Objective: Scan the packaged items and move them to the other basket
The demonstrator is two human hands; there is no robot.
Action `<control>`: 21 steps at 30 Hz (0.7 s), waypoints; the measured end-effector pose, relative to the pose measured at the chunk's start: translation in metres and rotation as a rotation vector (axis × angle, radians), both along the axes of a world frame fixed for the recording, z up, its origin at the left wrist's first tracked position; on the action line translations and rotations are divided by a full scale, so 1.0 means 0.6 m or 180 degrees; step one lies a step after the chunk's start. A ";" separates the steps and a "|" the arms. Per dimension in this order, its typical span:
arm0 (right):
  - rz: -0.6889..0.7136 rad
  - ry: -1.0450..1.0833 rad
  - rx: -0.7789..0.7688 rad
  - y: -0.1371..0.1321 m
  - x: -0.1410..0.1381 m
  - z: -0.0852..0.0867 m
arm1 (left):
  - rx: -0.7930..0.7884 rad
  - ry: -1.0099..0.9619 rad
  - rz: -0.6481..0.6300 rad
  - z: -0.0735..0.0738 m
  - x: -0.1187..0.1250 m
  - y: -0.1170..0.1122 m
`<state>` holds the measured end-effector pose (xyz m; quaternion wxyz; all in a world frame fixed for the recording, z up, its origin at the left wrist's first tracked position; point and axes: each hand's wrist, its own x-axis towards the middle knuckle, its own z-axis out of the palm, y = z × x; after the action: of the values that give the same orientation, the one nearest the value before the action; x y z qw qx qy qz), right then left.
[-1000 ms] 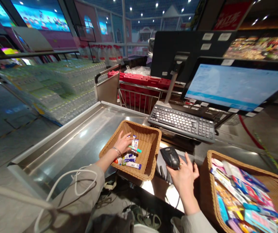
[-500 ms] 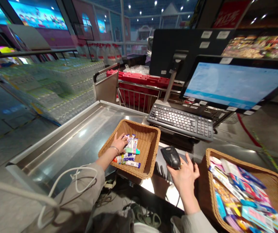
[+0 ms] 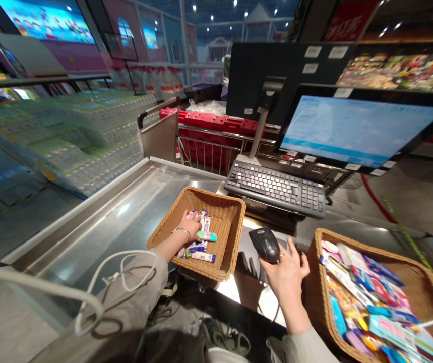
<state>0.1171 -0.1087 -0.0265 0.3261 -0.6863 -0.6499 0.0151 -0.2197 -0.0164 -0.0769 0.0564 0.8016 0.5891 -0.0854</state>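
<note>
My left hand (image 3: 191, 223) rests palm down in a square wicker basket (image 3: 201, 199), fingers lying over a green and pink packet (image 3: 207, 235) among several small colourful packets (image 3: 200, 247). A bracelet sits on that wrist. My right hand (image 3: 286, 269) grips a dark handheld barcode scanner (image 3: 265, 243) on the counter between the two baskets. A second wicker basket (image 3: 316, 297) at the right is full of colourful packaged items (image 3: 367, 297).
A black keyboard (image 3: 275, 188) and a tilted lit screen (image 3: 356, 128) stand behind the baskets. A steel checkout counter (image 3: 118, 217) runs to the left. Red shopping baskets (image 3: 216, 123) sit in a cart behind. A white cable (image 3: 103, 282) loops over my left sleeve.
My left hand has lowered the green and pink packet onto the others in the basket and now lies flatter on them. My right hand stays on the scanner.
</note>
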 end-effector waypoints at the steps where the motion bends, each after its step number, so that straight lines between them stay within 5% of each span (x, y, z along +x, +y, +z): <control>1: -0.0037 -0.0016 0.0001 0.000 0.002 0.000 | -0.0042 0.0051 -0.0080 -0.004 0.001 0.000; 11: -0.0098 -0.0066 0.0042 -0.001 0.013 0.001 | 0.0055 -0.0034 -0.0216 -0.012 0.002 0.002; 21: -0.0052 -0.0040 0.0032 0.000 0.015 0.006 | 0.0830 -0.0543 -0.0239 0.060 0.036 0.003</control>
<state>0.1261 -0.1085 -0.0231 0.3257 -0.6901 -0.6463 0.0048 -0.1981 -0.0145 -0.0409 -0.0014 0.8279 0.5579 0.0581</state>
